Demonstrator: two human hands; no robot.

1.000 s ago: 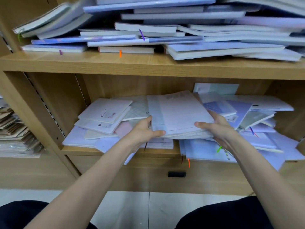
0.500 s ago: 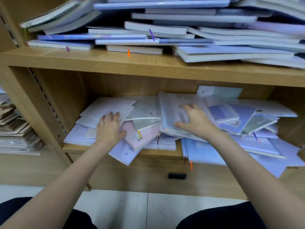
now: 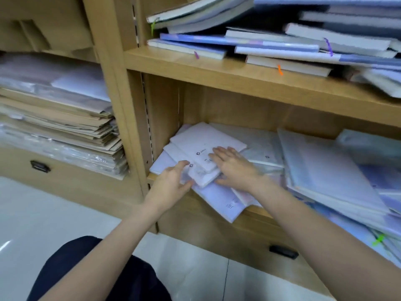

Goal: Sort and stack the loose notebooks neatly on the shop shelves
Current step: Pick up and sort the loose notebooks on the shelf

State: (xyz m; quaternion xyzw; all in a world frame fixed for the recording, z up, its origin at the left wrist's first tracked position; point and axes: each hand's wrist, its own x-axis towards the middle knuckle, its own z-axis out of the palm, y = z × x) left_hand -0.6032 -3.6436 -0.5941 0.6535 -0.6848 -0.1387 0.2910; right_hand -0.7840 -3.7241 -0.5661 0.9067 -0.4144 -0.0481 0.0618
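Observation:
Small white notebooks [image 3: 195, 142] lie overlapped at the left end of the lower shelf [image 3: 258, 211], close to the side panel. My left hand [image 3: 171, 183] holds their near corner between thumb and fingers. On top of them my right hand [image 3: 234, 168] lies flat with straight fingers. Under them a lilac notebook [image 3: 219, 200] hangs over the shelf's front edge. To the right a big pale blue notebook [image 3: 325, 170] tops a loose, slanting pile. The upper shelf [image 3: 238, 77] carries a messy heap of blue and white notebooks [image 3: 282, 42].
The left bay holds stacks of brown and plastic-wrapped paper [image 3: 65, 127]. Dark drawer handles [image 3: 283, 251] sit under each bay. An upright shelf post [image 3: 121, 105] divides the bays. White floor tiles and my dark-clad knee [image 3: 86, 268] are below.
Both hands let go of the big notebook stack and moved left onto the small white notebooks. The view swung left and closer, bringing the left bay into sight.

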